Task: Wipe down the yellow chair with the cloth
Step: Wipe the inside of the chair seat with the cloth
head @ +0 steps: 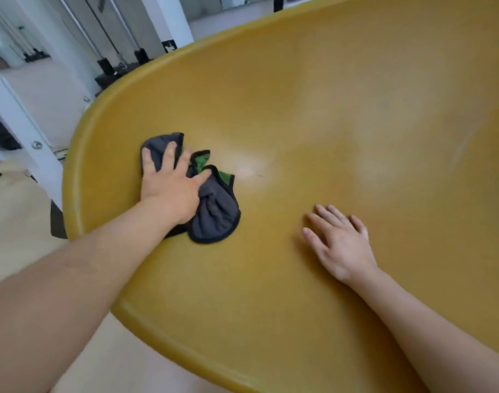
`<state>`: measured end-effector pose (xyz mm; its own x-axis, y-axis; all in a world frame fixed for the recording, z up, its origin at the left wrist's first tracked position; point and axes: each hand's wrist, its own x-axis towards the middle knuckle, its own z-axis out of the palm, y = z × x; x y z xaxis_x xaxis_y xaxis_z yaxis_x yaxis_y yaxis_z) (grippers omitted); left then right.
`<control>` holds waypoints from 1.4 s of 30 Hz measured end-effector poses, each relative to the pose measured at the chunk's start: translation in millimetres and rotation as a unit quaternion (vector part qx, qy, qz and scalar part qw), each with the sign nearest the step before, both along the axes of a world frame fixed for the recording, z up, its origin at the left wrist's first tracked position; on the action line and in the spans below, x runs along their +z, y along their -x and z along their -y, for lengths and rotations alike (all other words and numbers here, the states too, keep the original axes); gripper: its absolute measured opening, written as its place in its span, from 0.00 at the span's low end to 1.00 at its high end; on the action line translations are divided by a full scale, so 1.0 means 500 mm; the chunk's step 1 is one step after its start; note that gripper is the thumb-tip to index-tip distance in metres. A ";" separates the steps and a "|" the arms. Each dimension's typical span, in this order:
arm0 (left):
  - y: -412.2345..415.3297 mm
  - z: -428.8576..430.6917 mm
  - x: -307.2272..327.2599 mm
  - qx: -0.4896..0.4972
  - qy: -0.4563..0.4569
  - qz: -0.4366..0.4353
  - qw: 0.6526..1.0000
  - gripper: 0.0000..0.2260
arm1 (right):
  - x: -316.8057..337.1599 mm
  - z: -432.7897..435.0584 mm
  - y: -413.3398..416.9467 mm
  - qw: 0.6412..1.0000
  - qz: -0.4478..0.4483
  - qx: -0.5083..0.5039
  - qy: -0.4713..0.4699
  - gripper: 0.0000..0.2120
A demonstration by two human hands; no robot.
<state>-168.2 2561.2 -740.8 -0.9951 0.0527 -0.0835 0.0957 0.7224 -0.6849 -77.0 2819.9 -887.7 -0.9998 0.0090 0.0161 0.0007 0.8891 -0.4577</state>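
Note:
The yellow chair point(313, 114) fills most of the view, its moulded seat shell curving up to a rounded rim at the left and front. A crumpled grey cloth point(215, 211) with black edging and a green underside lies on the seat near the left rim. My left hand point(171, 182) presses down on the cloth with fingers spread and nearly straight. My right hand point(337, 241) lies flat on the bare seat to the right of the cloth, fingers straight, holding nothing.
Pale floor point(24, 242) shows left of and below the chair. A white metal frame with bolts point(24, 129) stands at the left edge. Black weights or bases point(106, 65) sit on the floor behind the chair.

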 end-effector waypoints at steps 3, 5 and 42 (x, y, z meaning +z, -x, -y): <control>-0.003 -0.085 -0.059 -0.023 -0.103 0.026 0.994 0.26 | -0.005 0.003 0.004 0.999 -0.019 -0.010 0.031 0.23; -0.048 -0.140 -0.122 -0.107 -0.149 0.111 0.977 0.26 | 0.006 -0.008 0.003 0.992 -0.042 -0.048 0.113 0.23; -0.058 0.143 0.129 -0.076 -0.012 -0.048 0.996 0.24 | 0.181 0.329 0.286 0.995 -0.067 -0.024 0.062 0.22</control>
<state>-139.2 2489.5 -676.5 -0.9789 0.2037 0.0157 0.1391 0.7209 -0.6789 -220.0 2655.5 -797.2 -0.9871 0.0663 0.1460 -0.0278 0.8259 -0.5631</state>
